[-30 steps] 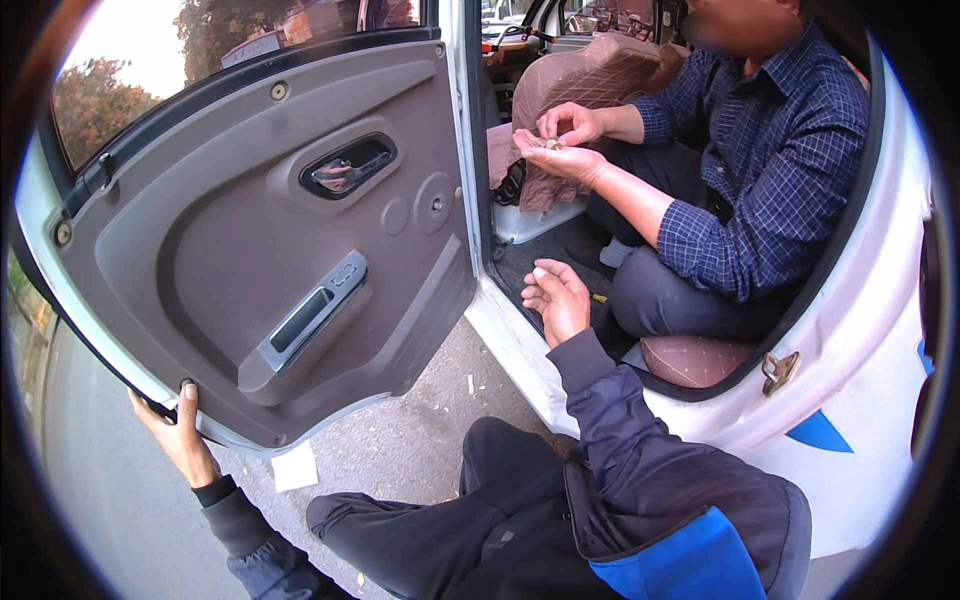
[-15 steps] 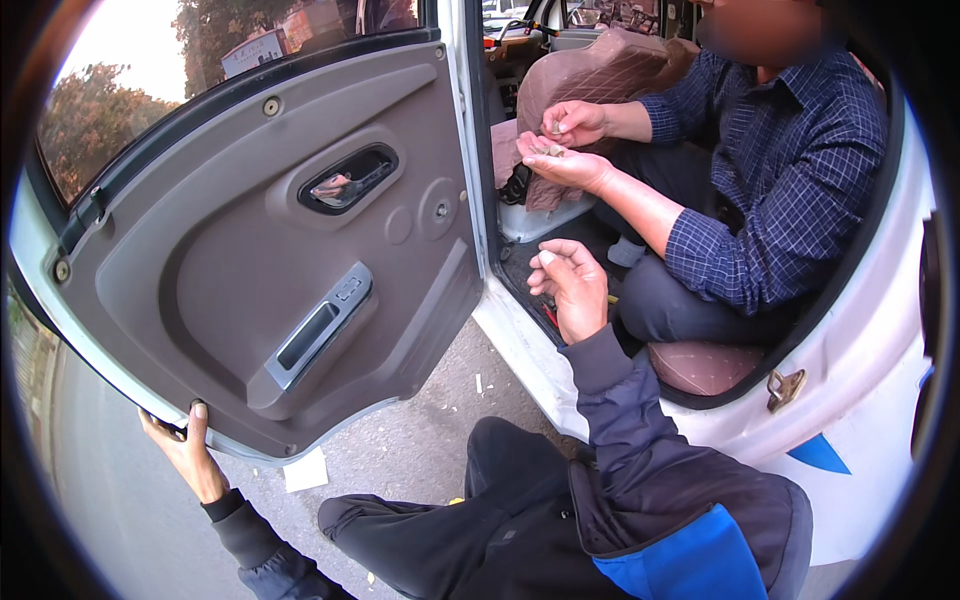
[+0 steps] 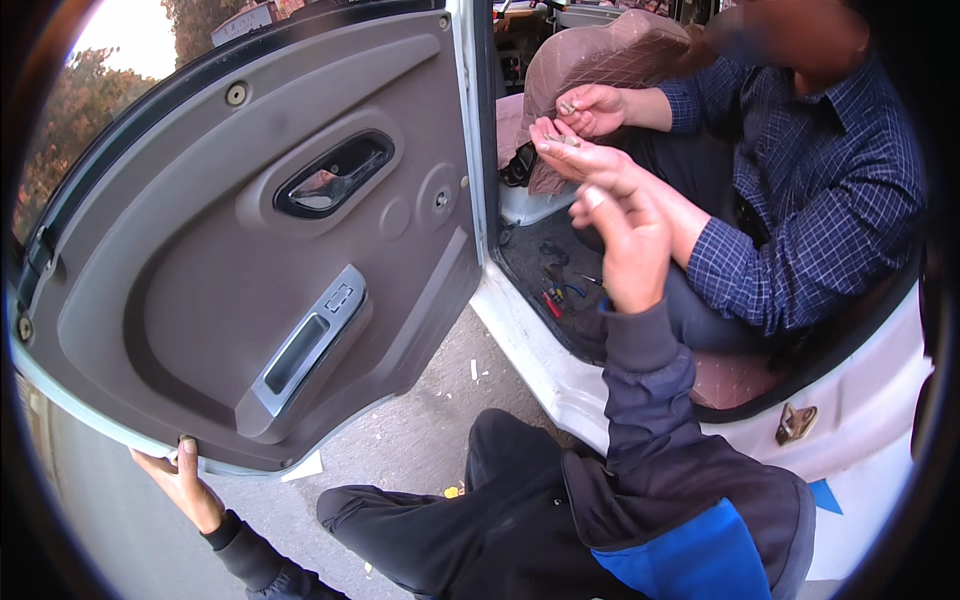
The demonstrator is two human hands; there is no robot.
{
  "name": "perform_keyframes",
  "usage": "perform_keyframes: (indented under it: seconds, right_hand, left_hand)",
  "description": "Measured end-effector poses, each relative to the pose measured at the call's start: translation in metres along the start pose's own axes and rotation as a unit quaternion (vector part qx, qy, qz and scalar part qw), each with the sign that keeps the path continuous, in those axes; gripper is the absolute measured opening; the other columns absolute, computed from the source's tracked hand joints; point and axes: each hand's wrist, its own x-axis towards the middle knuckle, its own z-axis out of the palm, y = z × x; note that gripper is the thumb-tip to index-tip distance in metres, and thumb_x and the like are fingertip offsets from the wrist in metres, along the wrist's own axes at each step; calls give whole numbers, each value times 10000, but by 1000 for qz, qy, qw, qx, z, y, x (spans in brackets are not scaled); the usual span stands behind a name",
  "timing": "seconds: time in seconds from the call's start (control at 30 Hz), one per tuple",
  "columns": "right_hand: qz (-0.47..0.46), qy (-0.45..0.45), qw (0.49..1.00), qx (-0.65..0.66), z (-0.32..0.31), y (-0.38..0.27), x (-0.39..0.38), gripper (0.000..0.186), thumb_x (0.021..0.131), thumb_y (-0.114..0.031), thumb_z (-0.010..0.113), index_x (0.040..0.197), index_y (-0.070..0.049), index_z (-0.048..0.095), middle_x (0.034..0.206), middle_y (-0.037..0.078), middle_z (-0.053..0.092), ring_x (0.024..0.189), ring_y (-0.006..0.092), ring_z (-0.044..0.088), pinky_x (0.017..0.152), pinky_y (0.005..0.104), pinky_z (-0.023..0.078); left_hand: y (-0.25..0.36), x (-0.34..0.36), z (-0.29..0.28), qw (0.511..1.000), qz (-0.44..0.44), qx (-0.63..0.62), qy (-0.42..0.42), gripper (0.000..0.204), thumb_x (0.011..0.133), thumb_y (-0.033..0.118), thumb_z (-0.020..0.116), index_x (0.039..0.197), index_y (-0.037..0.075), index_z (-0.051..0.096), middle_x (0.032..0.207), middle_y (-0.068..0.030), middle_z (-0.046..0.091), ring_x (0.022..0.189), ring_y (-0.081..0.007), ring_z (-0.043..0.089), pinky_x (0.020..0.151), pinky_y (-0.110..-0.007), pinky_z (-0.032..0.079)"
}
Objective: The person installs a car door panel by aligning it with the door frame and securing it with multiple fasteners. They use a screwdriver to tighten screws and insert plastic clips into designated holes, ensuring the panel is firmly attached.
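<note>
Grey door panel (image 3: 250, 250) lower edge gripped by left hand (image 3: 180, 485) | right hand (image 3: 625, 250) raised, loosely open, palm hidden

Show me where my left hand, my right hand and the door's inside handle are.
left hand (image 3: 180, 485), head view, on the palm under the door's lower edge.
right hand (image 3: 630, 255), head view, on the back of the raised hand.
inside handle (image 3: 335, 175), head view, on the lever within its dark recess.
</note>
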Motion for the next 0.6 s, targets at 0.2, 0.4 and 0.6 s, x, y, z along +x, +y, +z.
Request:
perform_keyframes:
  seconds: [0.2,0.4,0.6]
  right_hand:
    - [-110,-13,983,-145,-14,-44,91,277,989,-83,673,1218,73,669,1096,102,717,976,122,667,873,275,552]
    - [-138,-40,896,-421,-27,-24,157,292,918,-66,655,1176,62,703,1052,163,760,922,156,709,834,302,562]
    - [-195,-344,733,-553,-26,46,224,187,784,-116,689,930,-78,799,868,203,740,869,380,735,793,430,593]
  left_hand:
    - [4,-5,4,1000,-9,-11,-8,975,840,392,770,1601,65,255,1506,-192,427,1383,-342,431,1181,-483,305]
    - [3,-4,3,1000,-9,-10,-11,996,835,402,777,1606,62,247,1520,-192,414,1396,-344,423,1189,-481,296]
    - [2,-3,1,1000,-12,-11,-12,996,821,369,770,1611,64,246,1524,-182,411,1362,-329,438,1171,-468,310]
